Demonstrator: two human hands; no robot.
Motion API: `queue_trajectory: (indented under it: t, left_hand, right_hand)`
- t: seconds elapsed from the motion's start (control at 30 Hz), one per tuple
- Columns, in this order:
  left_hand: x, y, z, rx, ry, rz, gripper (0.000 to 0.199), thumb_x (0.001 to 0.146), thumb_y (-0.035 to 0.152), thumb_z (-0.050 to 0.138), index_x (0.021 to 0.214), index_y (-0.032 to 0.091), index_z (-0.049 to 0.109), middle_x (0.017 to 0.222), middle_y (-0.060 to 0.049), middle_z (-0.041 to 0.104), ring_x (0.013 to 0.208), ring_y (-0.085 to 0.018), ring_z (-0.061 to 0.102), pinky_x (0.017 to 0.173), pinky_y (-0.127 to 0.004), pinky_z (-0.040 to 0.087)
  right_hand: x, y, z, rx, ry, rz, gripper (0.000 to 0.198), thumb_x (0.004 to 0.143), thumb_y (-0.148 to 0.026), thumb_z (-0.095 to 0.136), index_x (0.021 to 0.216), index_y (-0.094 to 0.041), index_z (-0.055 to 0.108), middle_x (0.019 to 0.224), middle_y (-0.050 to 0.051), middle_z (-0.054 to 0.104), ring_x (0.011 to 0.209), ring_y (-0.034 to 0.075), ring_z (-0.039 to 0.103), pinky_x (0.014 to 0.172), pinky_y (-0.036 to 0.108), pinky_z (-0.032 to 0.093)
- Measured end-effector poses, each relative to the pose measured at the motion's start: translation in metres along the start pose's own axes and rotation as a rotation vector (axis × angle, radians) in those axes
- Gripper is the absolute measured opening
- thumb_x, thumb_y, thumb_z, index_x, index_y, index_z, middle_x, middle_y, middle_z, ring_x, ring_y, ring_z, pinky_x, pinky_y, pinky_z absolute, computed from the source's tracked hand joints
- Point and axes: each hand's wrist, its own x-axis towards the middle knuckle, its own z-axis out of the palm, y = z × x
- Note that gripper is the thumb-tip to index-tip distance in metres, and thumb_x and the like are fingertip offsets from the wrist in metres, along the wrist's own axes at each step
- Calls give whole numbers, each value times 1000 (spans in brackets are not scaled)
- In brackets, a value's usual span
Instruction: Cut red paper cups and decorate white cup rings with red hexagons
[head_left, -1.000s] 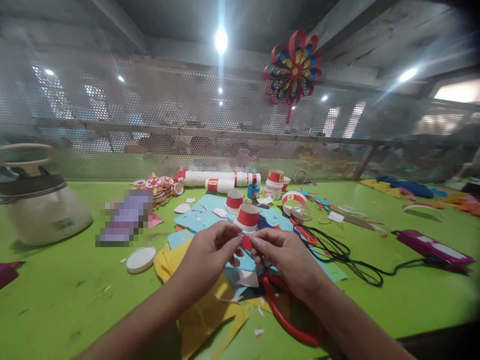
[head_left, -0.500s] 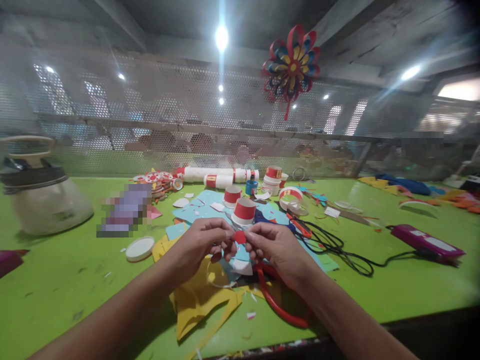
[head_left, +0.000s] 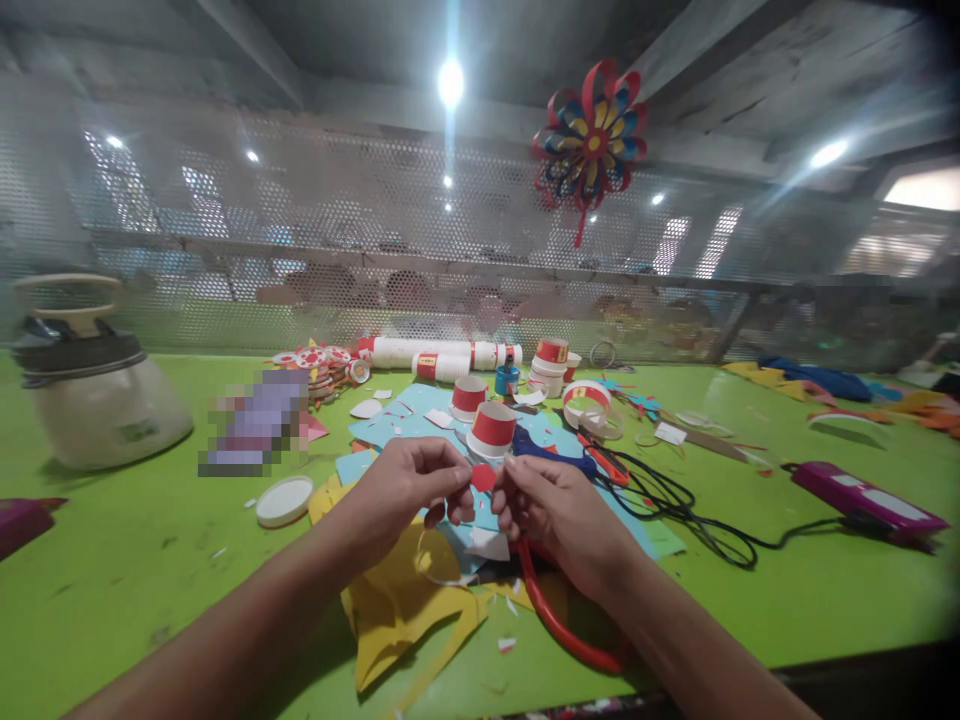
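Observation:
Pinched between the thumb and forefinger of my left hand [head_left: 416, 485] is a small red paper disc [head_left: 483, 479], held upright above the table. My right hand [head_left: 559, 505] is closed, its fingertips at the disc's right edge; whether they grip anything I cannot make out. Just behind the disc stands an upside-down red and white paper cup [head_left: 492, 429], with another red and white cup [head_left: 469, 396] beyond it. Beneath my hands lie light blue paper sheets [head_left: 405, 424] and crumpled yellow paper [head_left: 397, 600]. A red curved handle [head_left: 555, 625] sticks out below my right wrist.
On the green table [head_left: 150, 580] a large jug [head_left: 105, 400] stands left, near a white lid [head_left: 284, 501]. To the right are black cable [head_left: 690, 500] and a purple device [head_left: 862, 495]. Stacked cups [head_left: 420, 352] lie at the back; a paper flower [head_left: 595, 143] hangs above.
The view has shifted slightly, so everything sits a little further right. My right fingertips have eased slightly away from the disc, showing more of its right edge. My left hand keeps its pinch.

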Motion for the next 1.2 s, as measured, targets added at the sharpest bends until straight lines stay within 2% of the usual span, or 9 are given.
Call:
queue_trajectory:
  t: [0.23, 0.47, 0.53, 0.7, 0.83, 0.93, 1.0, 1.1, 1.2]
  left_hand:
    - [-2, 0, 3, 28, 1, 23, 20, 78, 30, 64, 68, 13, 63, 59, -2, 61, 50, -9, 49, 50, -22, 35]
    - [-2, 1, 7, 67, 4, 36, 16, 77, 26, 62, 69, 12, 63, 58, -2, 61, 50, -9, 50, 49, -22, 35]
    - [0, 2, 5, 54, 65, 47, 15, 74, 25, 64, 67, 12, 63, 59, -2, 61, 52, -10, 53, 48, -22, 35]
    - [9, 3, -9, -7, 345, 115, 11, 68, 20, 67, 70, 12, 61, 61, -3, 64, 54, -11, 55, 49, -21, 37]
    - [15, 6, -26, -31, 468, 142, 16, 66, 18, 66, 80, 13, 59, 66, -2, 65, 59, -12, 60, 56, -23, 41]
    - [15, 18, -40, -39, 512, 168, 16, 67, 18, 65, 81, 14, 58, 69, -2, 66, 63, -13, 62, 61, -24, 44]
    - [13, 30, -46, -23, 512, 189, 15, 69, 18, 63, 82, 14, 58, 70, -2, 66, 65, -12, 63, 65, -25, 45]
    - [7, 46, -48, 103, 437, 188, 12, 71, 20, 64, 80, 13, 60, 69, -2, 66, 65, -13, 62, 65, -26, 45]
    - [-5, 43, -36, 311, 327, 153, 9, 74, 22, 63, 77, 14, 63, 69, -3, 66, 66, -15, 60, 63, -28, 44]
  right_hand:
    - [-2, 2, 4, 6, 9, -33, 37, 80, -49, 63, 71, -13, 62, 61, 1, 62, 52, 9, 53, 52, 23, 39]
    - [-1, 4, 3, -105, 59, -71, 28, 70, -38, 76, 69, -13, 63, 60, -2, 59, 51, 8, 49, 52, 23, 38]
    - [2, 5, 0, -117, 89, -83, 28, 68, -38, 77, 69, -13, 64, 60, -2, 59, 51, 8, 48, 52, 23, 37]
    - [11, 6, -6, -139, 176, -90, 29, 64, -41, 76, 68, -15, 63, 59, -2, 59, 50, 8, 48, 49, 23, 35]
    - [14, 9, -6, -203, 213, -100, 26, 65, -39, 73, 65, -16, 61, 54, -3, 57, 48, 9, 48, 47, 24, 33]
    - [15, 10, -6, -271, 234, -132, 22, 67, -35, 70, 61, -16, 59, 50, -3, 56, 46, 9, 45, 46, 24, 32]
    - [16, 11, -6, -312, 248, -150, 22, 68, -34, 69, 60, -17, 58, 49, -3, 56, 45, 9, 45, 46, 25, 31]
    - [17, 12, -8, -358, 257, -166, 22, 68, -35, 67, 60, -17, 57, 49, -3, 56, 45, 10, 46, 46, 25, 32]
    - [17, 12, -8, -384, 255, -177, 23, 69, -37, 67, 61, -17, 57, 49, -4, 55, 44, 9, 45, 46, 25, 34]
